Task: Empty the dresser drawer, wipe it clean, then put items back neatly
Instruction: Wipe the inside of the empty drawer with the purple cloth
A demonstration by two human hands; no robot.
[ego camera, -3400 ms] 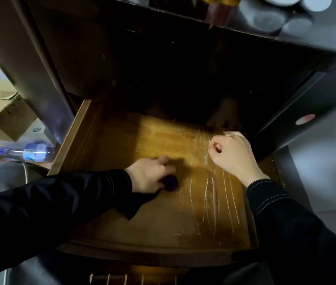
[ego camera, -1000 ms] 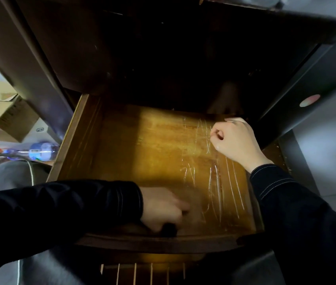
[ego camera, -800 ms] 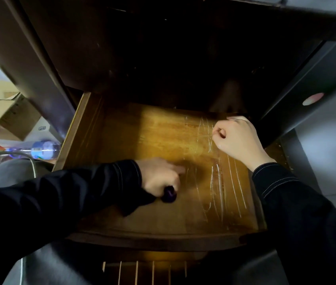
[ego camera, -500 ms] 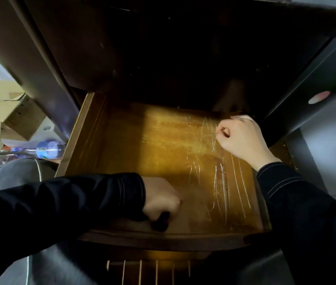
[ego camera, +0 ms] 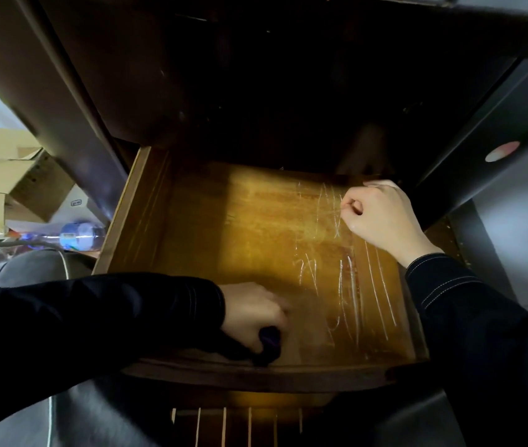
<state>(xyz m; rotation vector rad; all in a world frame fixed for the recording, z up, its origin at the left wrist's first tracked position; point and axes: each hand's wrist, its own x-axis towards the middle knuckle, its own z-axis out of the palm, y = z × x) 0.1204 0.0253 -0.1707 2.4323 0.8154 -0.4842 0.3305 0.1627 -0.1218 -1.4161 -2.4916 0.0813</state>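
Left hand (ego camera: 253, 312) grips a dark cloth (ego camera: 269, 345), pressed to the floor of the open drawer (ego camera: 211, 227) by its near wall. Judged the wiping step: no items show in the drawer. Forearm enters low from the left, knuckles up. Right hand (ego camera: 382, 217), a closed fist with nothing visible in it, rests at the far right edge, apparently steadying the drawer.

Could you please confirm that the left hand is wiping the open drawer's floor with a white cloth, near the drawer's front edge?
Not quite: the cloth is dark purple, not white, as the head view shows. The left hand grips it and is wiping the floor of the open drawer near the front edge.
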